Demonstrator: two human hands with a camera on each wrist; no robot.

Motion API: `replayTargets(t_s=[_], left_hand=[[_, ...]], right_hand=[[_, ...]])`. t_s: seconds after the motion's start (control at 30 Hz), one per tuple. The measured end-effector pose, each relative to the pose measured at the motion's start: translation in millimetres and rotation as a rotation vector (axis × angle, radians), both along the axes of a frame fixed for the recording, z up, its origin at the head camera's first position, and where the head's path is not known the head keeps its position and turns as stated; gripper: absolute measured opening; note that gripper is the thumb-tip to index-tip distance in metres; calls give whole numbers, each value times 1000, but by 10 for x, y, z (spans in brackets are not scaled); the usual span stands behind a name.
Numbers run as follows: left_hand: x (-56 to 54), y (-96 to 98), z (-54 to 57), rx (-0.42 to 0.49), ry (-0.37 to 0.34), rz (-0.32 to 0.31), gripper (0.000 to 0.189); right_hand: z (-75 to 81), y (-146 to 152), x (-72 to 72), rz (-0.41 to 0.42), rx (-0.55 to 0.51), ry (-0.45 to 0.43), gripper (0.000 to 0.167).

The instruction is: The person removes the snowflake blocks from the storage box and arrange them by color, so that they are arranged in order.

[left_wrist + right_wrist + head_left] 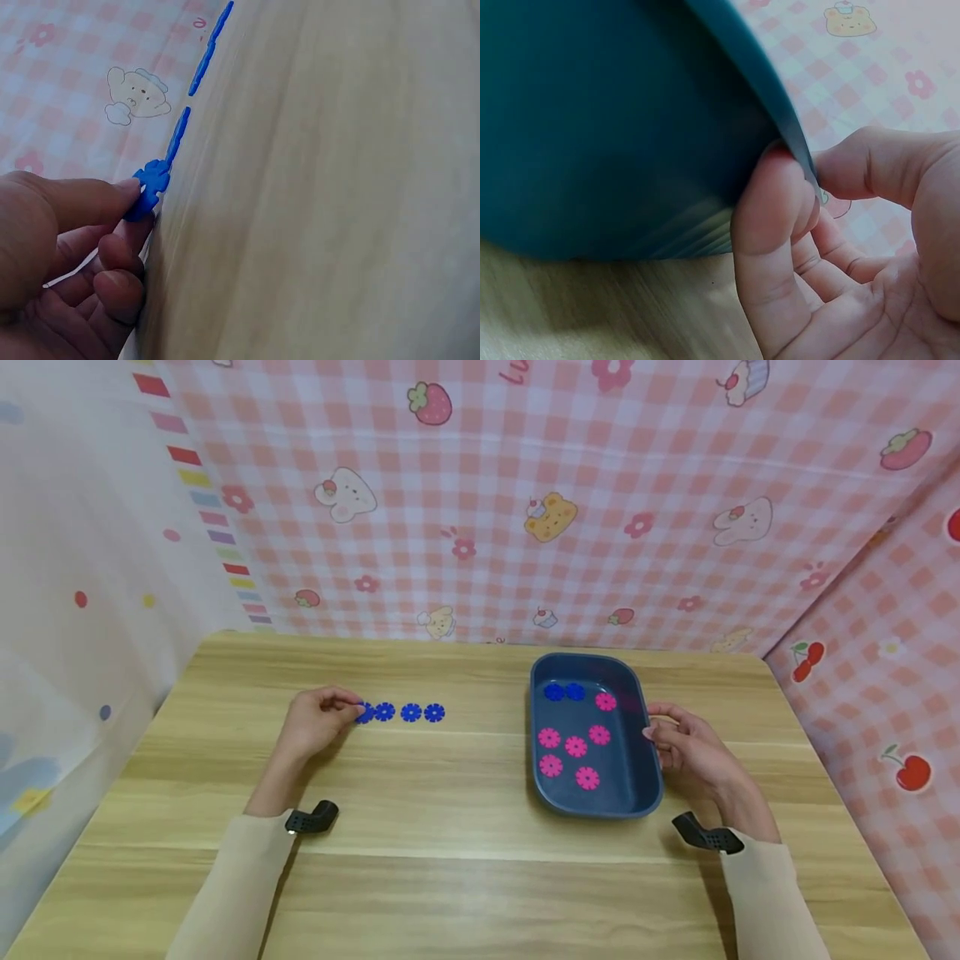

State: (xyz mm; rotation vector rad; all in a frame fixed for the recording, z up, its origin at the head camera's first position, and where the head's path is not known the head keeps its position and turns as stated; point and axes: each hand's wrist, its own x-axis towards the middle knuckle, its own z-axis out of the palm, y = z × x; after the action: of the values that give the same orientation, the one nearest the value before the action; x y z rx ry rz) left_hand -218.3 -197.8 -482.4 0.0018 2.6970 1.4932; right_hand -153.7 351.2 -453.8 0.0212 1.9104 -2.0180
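At the left end of a row, my left hand (318,720) pinches a blue snowflake disc (152,189) between thumb and fingers, tilted up in the left wrist view. It overlaps or touches the neighbouring blue disc (385,712). Two more blue discs, including the rightmost one (434,712), lie to its right on the table. My right hand (686,743) grips the right rim of a dark blue tray (596,802), thumb on one side and fingers on the other. Inside the tray lie two blue discs (574,692) and several pink snowflake discs (576,746).
The wooden table (450,893) meets a pink checked cloth (487,585) at its back edge. More cloth hangs along the left and right sides. Each wrist carries a black camera mount, such as the left one (313,817).
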Motion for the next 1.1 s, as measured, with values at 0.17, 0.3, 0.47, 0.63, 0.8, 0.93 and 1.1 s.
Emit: replayTargets(t_s=[0.17,0.3,0.47,0.63,0.8,0.93,1.1], left_hand=[[4,-24,-8,-76,44,19,17],[10,-62,-10,-109,48,51,19],[17,-68,2,-138,36,49,20],[5,-47,15,-143,34,61,20],[3,-44,32,-139,32,67,23],[14,-36,48,-108,32,76,27],[22,11,92,-63,44,95,28]], right_hand=[[-1,0,-1,-2,7,-5,35],[-10,0,-5,2,-1,3,35],[-19,7,2,6,-19,16,34],[-17,6,5,0,-7,16,36],[-21,13,13,1,1,17,37],[-20,15,13,7,6,25,37],[-24,13,3,6,14,19,37]])
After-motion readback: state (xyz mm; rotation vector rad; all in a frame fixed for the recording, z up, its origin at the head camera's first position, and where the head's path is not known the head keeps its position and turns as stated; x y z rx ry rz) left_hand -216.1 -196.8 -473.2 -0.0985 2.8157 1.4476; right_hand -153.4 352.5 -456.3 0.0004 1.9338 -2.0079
